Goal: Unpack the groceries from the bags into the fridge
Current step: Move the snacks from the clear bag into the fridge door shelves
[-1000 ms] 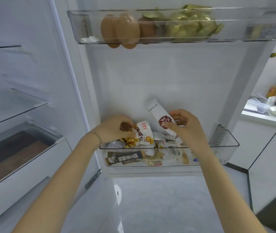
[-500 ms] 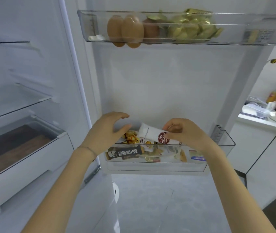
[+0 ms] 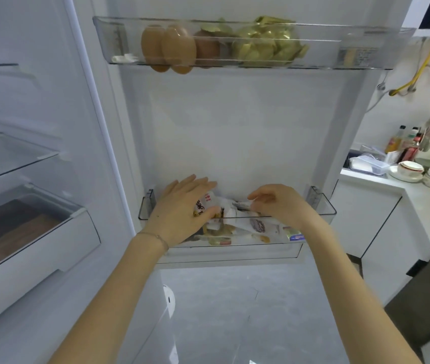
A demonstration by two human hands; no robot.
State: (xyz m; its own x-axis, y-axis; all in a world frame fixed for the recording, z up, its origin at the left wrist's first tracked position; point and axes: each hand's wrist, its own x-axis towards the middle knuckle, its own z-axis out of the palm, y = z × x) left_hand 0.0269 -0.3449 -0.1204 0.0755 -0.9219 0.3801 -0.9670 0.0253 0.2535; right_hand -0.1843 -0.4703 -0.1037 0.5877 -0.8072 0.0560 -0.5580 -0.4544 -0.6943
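The lower door bin (image 3: 325, 206) of the open fridge holds several snack packets. My left hand (image 3: 179, 211) lies over the bin's left half, with an orange-printed snack packet (image 3: 204, 203) pinched between its fingers and thumb. My right hand (image 3: 280, 203) reaches in from the right, fingers curled on the end of a white packet (image 3: 242, 205). A white packet with a round dark-red logo (image 3: 258, 225) lies flat behind the clear front wall. The packets under my left palm are hidden.
The upper door bin (image 3: 366, 35) holds brown eggs (image 3: 168, 48) and gold-green wrapped items (image 3: 266, 46). Glass shelves and a drawer (image 3: 38, 232) are on the left inside the fridge. A white counter (image 3: 418, 190) with bowls, jars and bottles stands at the right.
Both hands have dropped lower into the bin. The white logo packet went from upright to lying flat inside it. My left hand came down from open onto the orange snack packet.
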